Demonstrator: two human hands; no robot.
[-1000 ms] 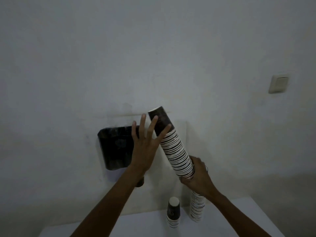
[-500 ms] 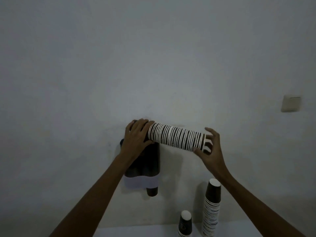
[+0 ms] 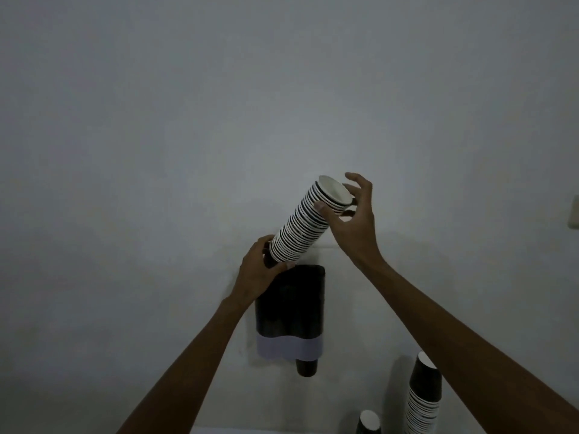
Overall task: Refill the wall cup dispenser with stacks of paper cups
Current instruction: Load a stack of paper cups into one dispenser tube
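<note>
Against bare grey wall (image 3: pixel 188 151), both hands grasp tilted cup stack (image 3: pixel 305 227) above dispenser (image 3: pixel 289 308).

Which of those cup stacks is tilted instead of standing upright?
The stack held in both hands, leaning above the wall dispenser. The tall stack and short stack at lower right stand upright.

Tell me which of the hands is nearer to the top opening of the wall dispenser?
Left. The left hand grips the lower end of the cup stack just above the wall dispenser top. The right hand holds the stack's upper end, higher and to the right.
</note>
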